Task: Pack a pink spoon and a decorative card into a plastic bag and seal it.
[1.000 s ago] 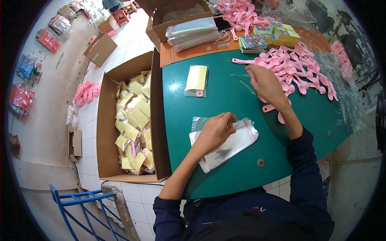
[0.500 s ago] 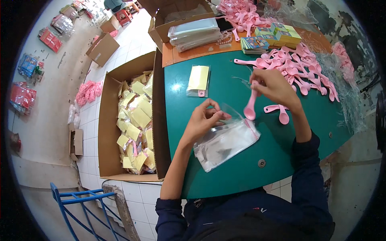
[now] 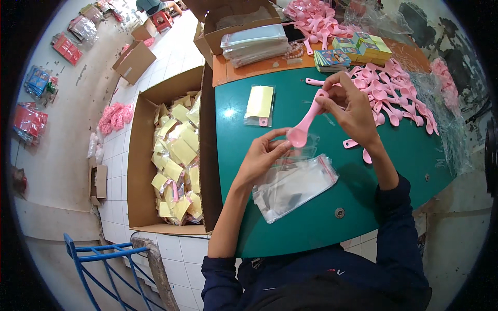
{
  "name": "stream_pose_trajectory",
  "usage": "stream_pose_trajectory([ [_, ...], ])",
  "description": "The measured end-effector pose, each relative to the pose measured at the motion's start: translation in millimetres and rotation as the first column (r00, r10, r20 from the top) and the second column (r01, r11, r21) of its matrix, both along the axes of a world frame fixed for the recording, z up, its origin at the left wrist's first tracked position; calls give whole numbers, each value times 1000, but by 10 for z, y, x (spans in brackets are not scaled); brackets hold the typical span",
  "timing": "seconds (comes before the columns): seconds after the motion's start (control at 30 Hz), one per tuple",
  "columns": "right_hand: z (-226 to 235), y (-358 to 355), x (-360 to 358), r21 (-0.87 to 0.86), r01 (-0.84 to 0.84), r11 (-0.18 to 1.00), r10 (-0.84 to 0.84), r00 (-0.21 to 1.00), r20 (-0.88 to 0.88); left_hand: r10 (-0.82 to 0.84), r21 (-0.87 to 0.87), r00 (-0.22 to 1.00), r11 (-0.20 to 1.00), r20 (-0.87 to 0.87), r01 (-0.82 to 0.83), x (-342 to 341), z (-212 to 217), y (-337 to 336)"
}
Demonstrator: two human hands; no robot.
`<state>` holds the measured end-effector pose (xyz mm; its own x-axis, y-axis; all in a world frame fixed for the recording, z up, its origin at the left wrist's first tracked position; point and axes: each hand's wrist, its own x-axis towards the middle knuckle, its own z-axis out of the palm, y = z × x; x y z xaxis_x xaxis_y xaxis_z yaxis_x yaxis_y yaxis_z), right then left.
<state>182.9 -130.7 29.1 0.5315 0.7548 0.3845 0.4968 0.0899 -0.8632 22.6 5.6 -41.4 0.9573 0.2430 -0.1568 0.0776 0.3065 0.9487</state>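
A pink spoon (image 3: 307, 120) hangs tilted above the green surface (image 3: 290, 217), bowl end down and to the left, handle end up. The right hand (image 3: 353, 111) pinches the handle between thumb and fingers (image 3: 332, 83), closed on it. The bowl sits at the mouth of a clear bag (image 3: 301, 150), which the left hand (image 3: 262, 158) holds open, its fingers closed on the bag's top edge; the thumb tip lies just beside the bowl. Whether the bowl is already inside the bag cannot be told.

Under the left hand a stack of clear bags (image 3: 293, 186) lies flat, one corner reaching toward the near edge of the surface. Between that stack and the near edge is a bare green strip, and more bare green lies to the left of the hands up to the left edge.

Farther out, a packed yellow card (image 3: 259, 103) lies well apart to the upper left. Loose pink spoons (image 3: 394, 93) spread to the right of the right hand, two of them near the wrist. Small coloured boxes (image 3: 353, 49) and a pile of bags (image 3: 254, 44) lie along the far edge.

Beside the left edge stands an open carton (image 3: 137, 155) of yellow packs on the tiled floor (image 3: 176, 249).
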Motion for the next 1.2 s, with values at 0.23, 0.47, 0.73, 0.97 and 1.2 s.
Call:
stream_pose_trajectory([
  [0.23, 23, -10, -6, 1, -12, 1000, 12, 999, 51, 1, 4, 999, 1000, -44, -1, 12, 80, -30],
  [0.47, -2, -25, -51, -110, -95, 989, 106, 989, 101, 34, 15, 999, 999, 30, -34, 19, 94, -70],
  [0.73, 10, 15, -48, -127, -20, 992, 24, 999, 34, -50, 27, 996, 998, 69, 48, 51, 13, -25],
  [0.97, -158, 410, 477, 115, -549, 828, 544, 836, 77, 156, -40, 970, 988, 185, -151, -18, 135, 43],
  [1.2, -704, 599, 2241, -355, 769, 532, -258, 546, 797, 122, 36, 923, 989, 364, -145, -78, 542, 222],
])
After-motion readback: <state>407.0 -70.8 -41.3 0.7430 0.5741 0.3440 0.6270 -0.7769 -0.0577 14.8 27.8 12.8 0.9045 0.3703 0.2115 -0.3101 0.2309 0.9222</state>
